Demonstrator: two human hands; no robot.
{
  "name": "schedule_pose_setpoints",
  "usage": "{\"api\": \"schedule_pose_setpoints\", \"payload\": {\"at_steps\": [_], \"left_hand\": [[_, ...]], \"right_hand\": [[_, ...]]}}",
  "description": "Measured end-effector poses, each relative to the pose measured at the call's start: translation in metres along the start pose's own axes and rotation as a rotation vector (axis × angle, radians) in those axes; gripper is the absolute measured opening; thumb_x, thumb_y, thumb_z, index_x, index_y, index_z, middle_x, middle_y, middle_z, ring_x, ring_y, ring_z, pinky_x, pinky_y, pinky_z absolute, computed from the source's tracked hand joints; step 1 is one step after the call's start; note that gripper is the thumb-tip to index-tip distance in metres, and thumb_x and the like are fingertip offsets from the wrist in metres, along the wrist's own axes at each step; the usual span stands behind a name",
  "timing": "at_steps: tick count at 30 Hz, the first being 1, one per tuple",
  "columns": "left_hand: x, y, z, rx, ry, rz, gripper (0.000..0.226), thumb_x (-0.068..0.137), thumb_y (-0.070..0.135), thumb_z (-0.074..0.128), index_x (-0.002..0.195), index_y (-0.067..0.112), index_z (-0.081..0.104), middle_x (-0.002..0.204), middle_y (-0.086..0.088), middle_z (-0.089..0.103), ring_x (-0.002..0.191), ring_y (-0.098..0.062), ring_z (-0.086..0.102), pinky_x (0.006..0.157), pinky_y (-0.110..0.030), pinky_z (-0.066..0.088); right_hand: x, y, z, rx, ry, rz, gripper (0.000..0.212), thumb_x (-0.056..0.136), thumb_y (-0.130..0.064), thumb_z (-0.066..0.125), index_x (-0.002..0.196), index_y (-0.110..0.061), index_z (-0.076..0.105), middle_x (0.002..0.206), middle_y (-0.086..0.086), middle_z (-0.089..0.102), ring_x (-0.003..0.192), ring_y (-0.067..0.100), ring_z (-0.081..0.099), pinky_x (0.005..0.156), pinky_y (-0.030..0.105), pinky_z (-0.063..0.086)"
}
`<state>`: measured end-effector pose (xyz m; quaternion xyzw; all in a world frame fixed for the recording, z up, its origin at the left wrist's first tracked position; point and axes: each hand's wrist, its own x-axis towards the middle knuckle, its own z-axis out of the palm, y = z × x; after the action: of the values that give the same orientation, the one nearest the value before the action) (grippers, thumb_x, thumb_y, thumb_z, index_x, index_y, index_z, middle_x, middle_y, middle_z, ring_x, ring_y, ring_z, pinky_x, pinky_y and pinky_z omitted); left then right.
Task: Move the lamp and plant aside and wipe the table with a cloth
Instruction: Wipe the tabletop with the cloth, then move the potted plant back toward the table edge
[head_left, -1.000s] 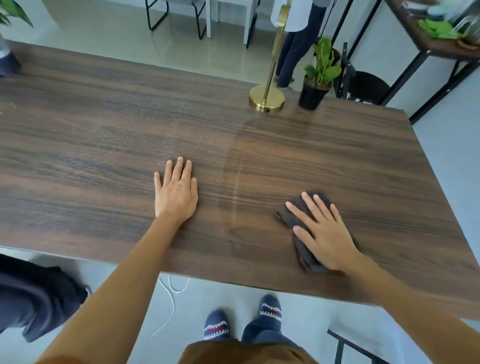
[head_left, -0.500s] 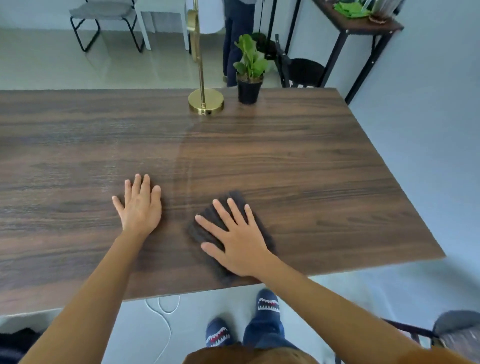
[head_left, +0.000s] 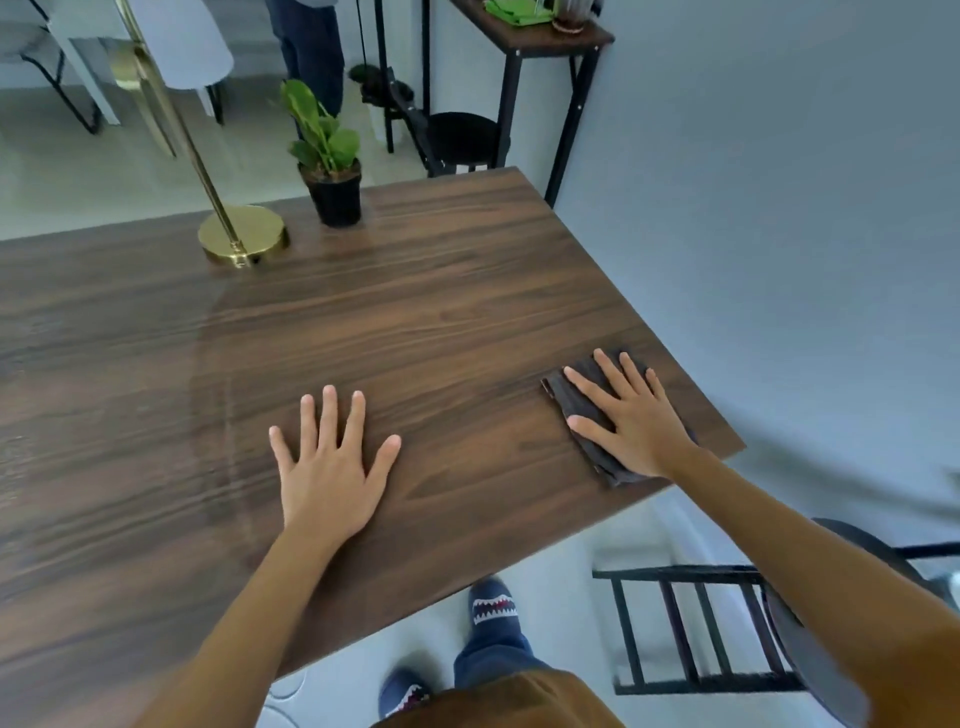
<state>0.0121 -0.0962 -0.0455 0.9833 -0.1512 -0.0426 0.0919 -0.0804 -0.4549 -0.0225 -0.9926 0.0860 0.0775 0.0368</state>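
Observation:
A dark grey folded cloth (head_left: 577, 404) lies near the front right corner of the brown wooden table (head_left: 467, 291). My right hand (head_left: 634, 421) presses flat on the cloth with fingers spread. To its left, my left hand (head_left: 332, 467) rests palm down on the bare wood, holding nothing. At the table's far edge stands the lamp, a gold round base (head_left: 244, 236) with a slanting gold pole. Just right of it is the green plant in a black pot (head_left: 335, 195).
A black slatted chair (head_left: 696, 629) stands on the floor by the table's front right corner. Beyond the far edge are a black stool (head_left: 462, 135), a dark side table (head_left: 535, 31) and a standing person's legs (head_left: 311, 47).
My right hand has slid the cloth to the right, close to the table's right edge. My left hand stays flat on the wood. The view has swung right.

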Motion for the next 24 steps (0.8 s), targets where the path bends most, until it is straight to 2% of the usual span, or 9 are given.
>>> {"api": "schedule_pose_setpoints", "payload": {"at_steps": [5,9,14,16,18,20,22,24], "left_hand": [[-0.002,0.0,0.0,0.009,0.019,-0.005,0.081,0.086,0.072,0.012,0.153,0.027,0.017,0.163,-0.005,0.01,0.15,-0.029,0.004,0.115,-0.058,0.007],[-0.003,0.001,0.0,0.015,0.013,-0.023,0.08,0.086,0.072,0.012,0.153,0.029,0.016,0.163,-0.003,0.008,0.15,-0.027,0.003,0.116,-0.057,0.008],[-0.001,0.004,-0.008,-0.037,-0.043,-0.062,0.081,0.082,0.076,0.004,0.152,0.036,0.0,0.161,0.006,-0.011,0.147,-0.019,-0.017,0.116,-0.053,-0.009],[0.006,0.005,-0.016,-0.11,-0.023,-0.087,0.082,0.081,0.076,0.004,0.152,0.036,0.0,0.16,0.009,-0.014,0.146,-0.014,-0.021,0.115,-0.049,-0.014],[0.022,0.006,-0.025,-0.234,0.049,-0.087,0.079,0.084,0.073,0.01,0.153,0.033,0.006,0.161,0.012,-0.011,0.146,-0.009,-0.019,0.116,-0.044,-0.014],[0.05,0.006,-0.037,-0.404,0.128,-0.091,0.073,0.091,0.066,0.021,0.153,0.028,0.014,0.161,0.013,-0.004,0.147,-0.006,-0.013,0.119,-0.043,-0.007],[0.084,0.007,-0.052,-0.568,0.193,-0.122,0.067,0.095,0.054,0.033,0.152,0.022,0.021,0.161,0.011,0.005,0.148,-0.006,-0.004,0.121,-0.043,0.005],[0.119,0.007,-0.066,-0.671,0.221,-0.165,0.061,0.098,0.043,0.038,0.152,0.018,0.023,0.161,0.007,0.014,0.148,-0.009,0.006,0.121,-0.038,0.013]], "right_hand": [[0.004,0.025,-0.005,-0.006,-0.023,-0.007,0.071,0.082,-0.082,0.008,0.146,-0.057,-0.007,0.164,-0.003,-0.01,0.15,0.03,-0.012,0.12,0.053,-0.002],[0.005,0.023,-0.001,-0.029,-0.046,-0.014,0.074,0.078,-0.087,0.005,0.144,-0.059,-0.013,0.162,-0.001,-0.017,0.148,0.036,-0.017,0.118,0.061,-0.001],[0.015,0.02,-0.018,-0.106,-0.111,-0.065,0.082,0.068,-0.092,-0.003,0.141,-0.058,-0.022,0.159,0.005,-0.025,0.146,0.046,-0.014,0.115,0.064,-0.003],[0.036,0.014,-0.034,-0.057,-0.082,-0.086,0.084,0.067,-0.091,-0.007,0.141,-0.056,-0.024,0.157,0.003,-0.027,0.146,0.042,-0.018,0.115,0.061,-0.009],[0.071,0.002,-0.052,0.103,-0.021,-0.121,0.082,0.073,-0.088,0.0,0.145,-0.054,-0.017,0.158,-0.002,-0.022,0.146,0.032,-0.022,0.115,0.055,-0.015],[0.116,-0.018,-0.065,0.301,0.039,-0.199,0.076,0.083,-0.079,0.011,0.151,-0.047,-0.001,0.161,-0.007,-0.005,0.148,0.023,-0.017,0.116,0.05,-0.015],[0.162,-0.047,-0.074,0.467,0.072,-0.274,0.068,0.094,-0.068,0.023,0.153,-0.036,0.016,0.162,-0.003,0.011,0.15,0.02,-0.006,0.117,0.047,-0.01],[0.205,-0.082,-0.083,0.629,0.068,-0.312,0.059,0.099,-0.053,0.033,0.151,-0.025,0.03,0.16,0.002,0.026,0.15,0.019,0.007,0.121,0.045,0.003]]}}
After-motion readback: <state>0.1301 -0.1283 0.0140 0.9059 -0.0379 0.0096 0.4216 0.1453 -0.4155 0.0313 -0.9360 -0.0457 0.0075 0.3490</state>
